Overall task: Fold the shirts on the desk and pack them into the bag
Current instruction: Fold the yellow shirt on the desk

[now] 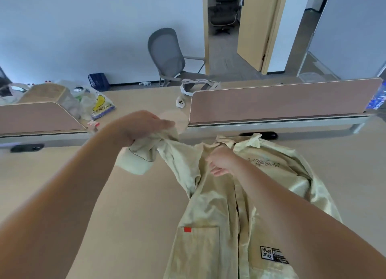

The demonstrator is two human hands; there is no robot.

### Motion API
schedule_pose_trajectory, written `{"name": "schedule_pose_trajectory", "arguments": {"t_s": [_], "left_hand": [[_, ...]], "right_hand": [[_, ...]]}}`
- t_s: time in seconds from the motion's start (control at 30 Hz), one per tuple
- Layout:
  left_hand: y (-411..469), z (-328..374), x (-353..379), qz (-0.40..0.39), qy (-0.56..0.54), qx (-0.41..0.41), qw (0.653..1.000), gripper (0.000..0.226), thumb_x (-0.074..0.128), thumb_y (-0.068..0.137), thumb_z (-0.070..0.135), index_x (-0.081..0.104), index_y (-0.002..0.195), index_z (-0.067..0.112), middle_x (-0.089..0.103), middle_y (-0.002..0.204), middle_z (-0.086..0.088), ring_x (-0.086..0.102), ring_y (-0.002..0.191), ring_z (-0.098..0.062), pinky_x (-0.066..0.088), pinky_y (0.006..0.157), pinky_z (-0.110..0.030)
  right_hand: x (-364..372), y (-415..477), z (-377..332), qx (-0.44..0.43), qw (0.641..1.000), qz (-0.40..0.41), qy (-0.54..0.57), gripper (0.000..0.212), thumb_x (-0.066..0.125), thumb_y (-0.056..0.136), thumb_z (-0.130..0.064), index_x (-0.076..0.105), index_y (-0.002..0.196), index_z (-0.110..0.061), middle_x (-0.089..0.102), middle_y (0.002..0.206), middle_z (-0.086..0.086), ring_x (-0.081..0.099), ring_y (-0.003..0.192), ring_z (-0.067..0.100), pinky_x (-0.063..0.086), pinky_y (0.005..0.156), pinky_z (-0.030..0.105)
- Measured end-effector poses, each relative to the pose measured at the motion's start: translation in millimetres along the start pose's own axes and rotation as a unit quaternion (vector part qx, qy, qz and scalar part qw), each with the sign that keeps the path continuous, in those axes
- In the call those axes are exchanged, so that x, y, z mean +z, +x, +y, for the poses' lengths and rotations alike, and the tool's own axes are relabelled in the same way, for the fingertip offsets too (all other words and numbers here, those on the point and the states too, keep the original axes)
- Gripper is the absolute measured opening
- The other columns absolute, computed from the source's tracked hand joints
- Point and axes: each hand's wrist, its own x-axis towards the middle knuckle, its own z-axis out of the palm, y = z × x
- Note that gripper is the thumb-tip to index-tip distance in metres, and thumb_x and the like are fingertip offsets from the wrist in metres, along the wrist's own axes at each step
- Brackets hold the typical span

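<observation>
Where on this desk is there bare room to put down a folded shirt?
Bare desk lies left of the shirt, below the left divider, and right of it, below the right divider. Behind the left divider it is crowded with plastic bags.

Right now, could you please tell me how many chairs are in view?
2: a grey mesh chair beyond the desk, near the wall, and a dark lounge chair through the open doorway. Others may be hidden behind the dividers.

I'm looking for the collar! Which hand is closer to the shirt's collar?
The right hand. It is just below the collar of the shirt; the left hand is farther off to the left, gripping a sleeve.
</observation>
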Motion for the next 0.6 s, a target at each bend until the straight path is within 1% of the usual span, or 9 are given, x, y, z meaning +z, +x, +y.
{"name": "schedule_pose_trajectory", "arguments": {"t_s": [0.07,0.13,0.23,0.3,0.37,0.43,0.5,0.53,0.6], "left_hand": [[-4,0,10,0.012,0.065,0.027,0.997,0.037,0.065,0.091,0.042,0.07,0.091,0.006,0.06,0.081,-0.009,0.053,0.078,-0.022,0.043,0.071,-0.032],[-11,4,21,-0.022,0.114,0.059,0.991,0.032,0.063,0.089,0.04,0.07,0.093,0.008,0.058,0.08,-0.014,0.047,0.073,-0.017,0.038,0.071,-0.034],[-19,4,46,-0.121,0.127,0.078,0.981,0.029,0.066,0.078,0.046,0.068,0.085,0.018,0.054,0.073,-0.002,0.043,0.067,-0.013,0.034,0.068,-0.035],[-21,-5,65,-0.163,0.113,0.084,0.977,0.029,0.068,0.078,0.046,0.065,0.082,0.017,0.05,0.072,0.003,0.042,0.068,-0.013,0.032,0.068,-0.036],[-24,-18,79,-0.207,0.058,0.084,0.973,0.028,0.07,0.081,0.043,0.06,0.072,0.018,0.047,0.069,0.006,0.039,0.066,-0.013,0.03,0.067,-0.034],[-28,-33,87,-0.233,-0.008,0.073,0.97,0.031,0.071,0.086,0.038,0.053,0.064,0.024,0.041,0.065,0.007,0.034,0.062,-0.012,0.027,0.061,-0.03],[-32,-49,93,-0.237,-0.084,0.046,0.967,0.031,0.07,0.087,0.039,0.053,0.07,0.019,0.038,0.066,0.004,0.031,0.061,-0.014,0.024,0.059,-0.03],[-35,-57,97,-0.233,-0.121,0.024,0.964,0.035,0.069,0.085,0.043,0.052,0.075,0.014,0.038,0.067,0.002,0.031,0.063,-0.016,0.024,0.06,-0.031],[-41,-76,108,-0.246,-0.17,-0.013,0.954,0.044,0.069,0.081,0.05,0.055,0.081,0.008,0.043,0.071,-0.001,0.038,0.066,-0.018,0.031,0.064,-0.03]], "right_hand": [[3,2,7,-0.018,0.998,0.01,0.054,0.025,0.053,0.1,-0.015,0.059,0.119,0.0,0.068,0.103,0.015,0.07,0.092,0.028,0.06,0.086,0.04],[8,4,5,-0.033,0.993,0.018,0.111,0.03,0.055,0.099,-0.019,0.061,0.12,0.001,0.068,0.102,0.016,0.068,0.085,0.026,0.06,0.086,0.041],[15,9,-8,-0.028,0.992,0.014,0.122,0.047,0.059,0.096,-0.045,0.061,0.119,-0.004,0.066,0.102,0.013,0.069,0.086,0.028,0.06,0.068,0.039],[22,16,-9,0.033,0.997,-0.021,0.073,0.049,0.061,0.092,-0.054,0.061,0.111,-0.009,0.068,0.101,0.012,0.07,0.089,0.028,0.058,0.062,0.035],[32,21,0,0.099,0.992,-0.078,0.002,0.029,0.062,0.095,-0.035,0.063,0.097,-0.006,0.066,0.086,0.01,0.067,0.083,0.023,0.055,0.065,0.028],[45,34,12,0.085,0.992,-0.073,-0.05,0.007,0.054,0.091,-0.01,0.061,0.092,-0.007,0.056,0.073,0.006,0.057,0.072,0.019,0.042,0.061,0.025],[52,46,19,0.003,1.0,-0.02,0.011,0.028,0.045,0.086,0.001,0.063,0.107,-0.006,0.053,0.078,0.008,0.051,0.068,0.021,0.037,0.058,0.03],[50,49,20,-0.035,0.998,0.028,0.051,0.037,0.044,0.086,0.001,0.061,0.118,-0.007,0.057,0.089,0.009,0.055,0.074,0.025,0.039,0.06,0.032],[40,48,19,-0.091,0.983,0.131,0.09,0.042,0.047,0.086,-0.003,0.057,0.124,-0.017,0.062,0.11,0.007,0.061,0.089,0.027,0.045,0.066,0.031]]}}
